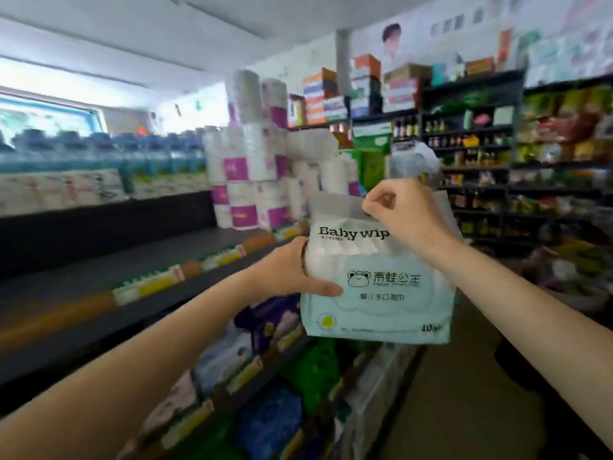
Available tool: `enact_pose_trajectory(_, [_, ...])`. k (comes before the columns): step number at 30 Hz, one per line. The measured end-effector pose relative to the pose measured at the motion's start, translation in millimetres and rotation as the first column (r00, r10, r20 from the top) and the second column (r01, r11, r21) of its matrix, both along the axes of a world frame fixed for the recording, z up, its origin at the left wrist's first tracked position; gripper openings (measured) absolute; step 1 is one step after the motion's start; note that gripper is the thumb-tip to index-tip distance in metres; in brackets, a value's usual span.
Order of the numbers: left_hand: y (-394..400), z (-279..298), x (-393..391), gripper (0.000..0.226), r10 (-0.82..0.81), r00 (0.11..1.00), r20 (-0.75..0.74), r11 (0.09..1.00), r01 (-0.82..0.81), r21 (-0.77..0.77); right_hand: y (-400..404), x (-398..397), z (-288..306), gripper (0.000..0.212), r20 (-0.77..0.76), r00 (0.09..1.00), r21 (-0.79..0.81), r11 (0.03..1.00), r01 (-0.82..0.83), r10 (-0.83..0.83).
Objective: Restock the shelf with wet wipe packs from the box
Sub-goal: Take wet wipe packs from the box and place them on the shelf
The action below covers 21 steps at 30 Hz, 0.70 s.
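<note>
Soft plastic wipe pack (378, 287), clamped by your left hand (292, 273) and pinched above by your right hand (398, 210), may slip before the shelf (109, 270).

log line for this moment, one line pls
phase: carrying to shelf | left hand: grips wet wipe pack side | right hand: pinches top flap | shelf: pack not yet placed

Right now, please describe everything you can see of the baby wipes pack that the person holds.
The baby wipes pack is a soft plastic bag, clear above with white packs showing inside, pale mint below with a frog logo and "Baby wip" printed in black. It is held upright in the air, beside the dark shelf. The left hand holds its left side; the right hand pinches its top flap.
</note>
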State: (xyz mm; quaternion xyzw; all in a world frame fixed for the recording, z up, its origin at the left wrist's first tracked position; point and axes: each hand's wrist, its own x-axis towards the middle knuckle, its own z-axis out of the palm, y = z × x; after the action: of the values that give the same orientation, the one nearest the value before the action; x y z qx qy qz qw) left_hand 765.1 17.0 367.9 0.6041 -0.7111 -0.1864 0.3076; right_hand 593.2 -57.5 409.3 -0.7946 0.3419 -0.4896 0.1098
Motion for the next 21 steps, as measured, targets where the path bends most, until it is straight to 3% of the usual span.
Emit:
enact_pose_trajectory(3, [38.9,30.6,59.6,0.045,0.171,0.985,-0.034,0.974,-0.174,-0.142,10.4,69.8,33.3,0.007,0.041,0.986,-0.094,0.983,-0.155,0.16])
enact_pose_trajectory(7, [76.0,65.0,117.0,0.055,0.389,0.917,-0.093,0.862,-0.398,-0.315,19.6,149.4,75.1,0.009,0.092,0.928,-0.167,0.924,-0.343,0.361])
enact_pose_trajectory(11, [87.4,89.8,166.5,0.084,0.633,0.774,-0.013,0.7,-0.58,-0.416,16.2,219.8,108.6,0.011,0.079,0.892,-0.231,0.878,-0.419,0.446])
enact_pose_trajectory(17, [62.1,93.8,226.3,0.07,0.774,0.632,-0.026,0.581,-0.727,-0.365,-22.3,307.2,119.3,0.011,-0.002,0.82,-0.203,0.802,-0.561,0.573])
enact_pose_trajectory(21, [26.9,87.9,262.0,0.07,0.796,0.605,-0.031,0.578,-0.775,-0.256,-65.6,360.3,112.1,0.009,-0.029,0.776,-0.162,0.763,-0.626,0.63])
